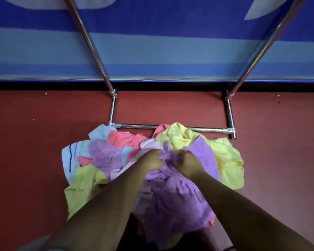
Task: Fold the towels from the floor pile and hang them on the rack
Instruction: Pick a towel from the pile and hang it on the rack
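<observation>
**Head view, looking down.** A pile (105, 156) of crumpled towels lies on the red floor (34, 160), on the near side of the base bar of the rack (138, 126). The far edge of the pile overlaps the bar near its middle. The left hand (152, 161) and right hand (188, 164) meet at the centre of the pile, side by side and almost touching. The fingers (159, 155) of each hand are curled into a bunched fold of the purple towel (179, 196), grasping it. This towel lies uppermost and drapes toward the near edge of the pile, between the two forearms.

Around it the pile holds:
- a yellow towel (225, 160) at the right and far right
- another yellow piece at the near left
- a pink towel (123, 138) at the far left
- a second purple piece just left of the hands
- a white towel (67, 160) with coloured stripes at the left edge

The two uprights of the rack rise from the base toward the upper corners, in front of a blue striped backdrop (152, 51).
</observation>
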Demonstrator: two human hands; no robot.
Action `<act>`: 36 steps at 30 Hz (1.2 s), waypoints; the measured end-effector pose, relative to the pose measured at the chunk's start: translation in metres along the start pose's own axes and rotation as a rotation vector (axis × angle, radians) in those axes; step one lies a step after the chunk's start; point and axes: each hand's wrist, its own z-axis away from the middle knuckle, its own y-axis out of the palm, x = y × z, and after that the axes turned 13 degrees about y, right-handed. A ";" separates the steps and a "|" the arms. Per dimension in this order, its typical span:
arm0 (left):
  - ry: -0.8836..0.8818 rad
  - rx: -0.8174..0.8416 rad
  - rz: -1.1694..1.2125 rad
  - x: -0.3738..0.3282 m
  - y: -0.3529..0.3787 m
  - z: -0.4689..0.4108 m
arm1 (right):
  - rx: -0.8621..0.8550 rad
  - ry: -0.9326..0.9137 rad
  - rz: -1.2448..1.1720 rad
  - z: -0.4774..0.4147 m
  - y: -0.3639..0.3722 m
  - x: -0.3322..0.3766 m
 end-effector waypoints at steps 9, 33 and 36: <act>0.037 -0.088 0.020 0.001 0.025 0.008 | 0.028 0.094 -0.080 0.005 -0.005 -0.004; 0.584 -0.304 0.485 -0.103 -0.123 0.199 | -0.120 -0.293 -1.085 0.225 -0.207 0.078; 0.645 -0.309 0.728 -0.118 -0.127 0.213 | -0.196 -0.209 -0.965 0.226 -0.203 0.069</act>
